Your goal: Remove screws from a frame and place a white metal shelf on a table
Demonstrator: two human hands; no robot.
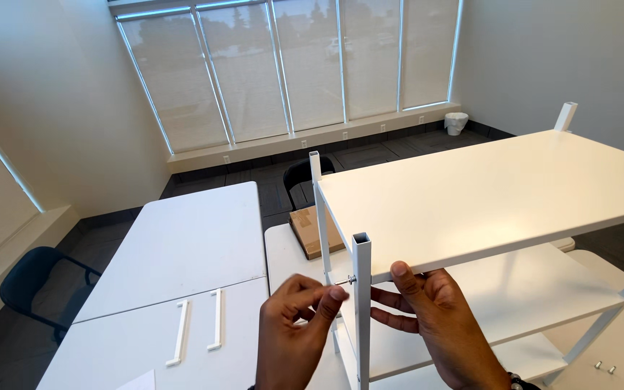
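A white metal shelf unit (485,195) is standing close in front of the person, its flat boards smooth and matte, its uprights square hollow tubes with open tops; the nearest post (361,303) is running straight down between the two hands. The left hand (296,328) is pinching a small silver screw (352,279) between thumb and forefinger, fingertips closed together on its head, the screw lying level and meeting the left face of the post just under the top board's front edge. The right hand (427,314) is sitting on the other side of the post, thumb pressing up against the board's underside edge, fingers spread and lying beneath it; it is bracing rather than gripping around anything. Lower shelves are stepping down behind the right hand, leaving narrow gaps between boards; a slanted brace is crossing at the far right.

To the left a white tabletop (182,245) is lying broad and mostly bare, two white bar handles (196,328) resting side by side near its front; a cardboard box (310,230) is showing behind the post; two small silver fittings (604,367) are lying at lower right. A black chair (34,278) is standing at far left, a white bin (456,123) by the windows (290,65).
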